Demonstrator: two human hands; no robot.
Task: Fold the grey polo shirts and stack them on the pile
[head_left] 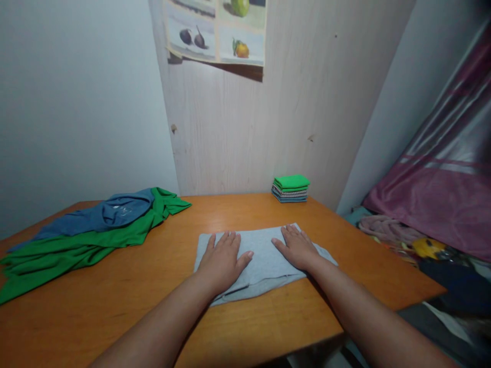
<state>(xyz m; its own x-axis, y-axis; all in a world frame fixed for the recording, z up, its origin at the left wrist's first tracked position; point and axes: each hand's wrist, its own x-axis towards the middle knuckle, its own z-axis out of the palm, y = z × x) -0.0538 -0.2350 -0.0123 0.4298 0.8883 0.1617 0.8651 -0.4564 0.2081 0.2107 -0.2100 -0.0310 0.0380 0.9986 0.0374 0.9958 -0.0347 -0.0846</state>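
Note:
A light grey folded garment lies flat near the front of the wooden table. My left hand rests palm down on its left part, fingers stretched out and thumb apart. On its right part lies my right hand, also flat with fingers extended. Neither hand grips the cloth. Uneven layers show along the garment's near edge, and a corner sticks out to the right past my right wrist.
Loose blue and green garments lie on the table's left. A stack of folded clothes stands at the back right, by the wall. Beyond the right edge of the table are a pink curtain and heaped fabrics.

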